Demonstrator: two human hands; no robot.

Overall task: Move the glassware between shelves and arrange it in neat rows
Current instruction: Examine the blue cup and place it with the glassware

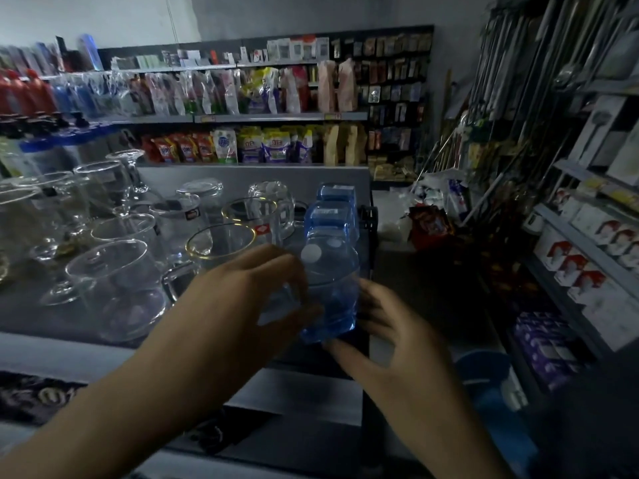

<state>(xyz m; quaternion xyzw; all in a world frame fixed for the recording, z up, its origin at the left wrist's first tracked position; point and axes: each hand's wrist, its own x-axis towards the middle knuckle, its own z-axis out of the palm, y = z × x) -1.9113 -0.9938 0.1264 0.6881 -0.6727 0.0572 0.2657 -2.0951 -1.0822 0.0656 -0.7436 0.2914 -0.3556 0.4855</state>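
Observation:
A blue glass point(330, 288) stands upside down at the front right of the grey shelf point(31, 312), first in a row with two more blue glasses point(333, 216) behind it. My left hand point(249, 292) curls its fingers round the near blue glass from the left. On the glass's right, my right hand point(383, 333) lies with spread fingers touching its lower edge. Clear mugs with gold rims point(221, 240) and clear cups point(117, 285) stand in rows to the left.
Stemmed glasses point(128, 174) and taller clear glassware point(20, 216) fill the shelf's left side. The shelf ends just right of the blue row, by a dark aisle. Boxed goods point(584, 267) line racks at the right. Packaged goods point(256, 143) fill the shelves behind.

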